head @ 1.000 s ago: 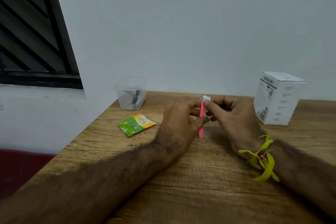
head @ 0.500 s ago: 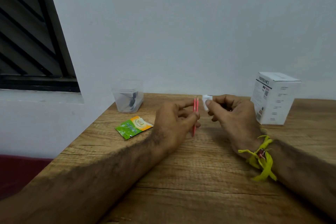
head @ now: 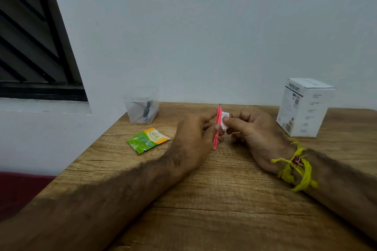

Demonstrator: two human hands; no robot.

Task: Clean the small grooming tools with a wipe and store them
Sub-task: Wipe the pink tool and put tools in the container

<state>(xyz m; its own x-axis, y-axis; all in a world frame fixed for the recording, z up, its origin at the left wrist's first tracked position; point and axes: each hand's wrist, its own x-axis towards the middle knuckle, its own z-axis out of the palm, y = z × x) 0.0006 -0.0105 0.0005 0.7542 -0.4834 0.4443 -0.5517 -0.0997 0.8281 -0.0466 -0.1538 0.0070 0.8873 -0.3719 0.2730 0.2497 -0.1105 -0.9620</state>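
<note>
Back together they come: half a second ago my right hand held the wipe clear of the tweezers, and now the white wad is pressed against their upper half.

Biggest thing first, the wooden table (head: 224, 199) under both my forearms, running to the white wall. At its far right edge stands a white carton (head: 305, 108), upright, with dark lettering down one side that reads something like "POSTRONICS"; the smaller print is too blurred to read. At the far left corner sits a clear plastic container (head: 141, 106) with dark tools inside. Just in front of it, near the left edge, lies a flat green and orange sachet (head: 148, 140); its printing I can't make out.

My left hand (head: 195, 134) pinches the tweezers (head: 217, 126) between thumb and fingers, about mid-table near the far edge. They're slim and bright pink, long axis close to upright, tips pointing up and away from me, butt end down just above the wood. Small dark print runs along the lower part, unreadable.

My right hand (head: 253, 130) grips the wipe (head: 224, 121), a small folded white pad, thumb on top, touching the tweezers' right side. A yellow thread is tied at that wrist.
</note>
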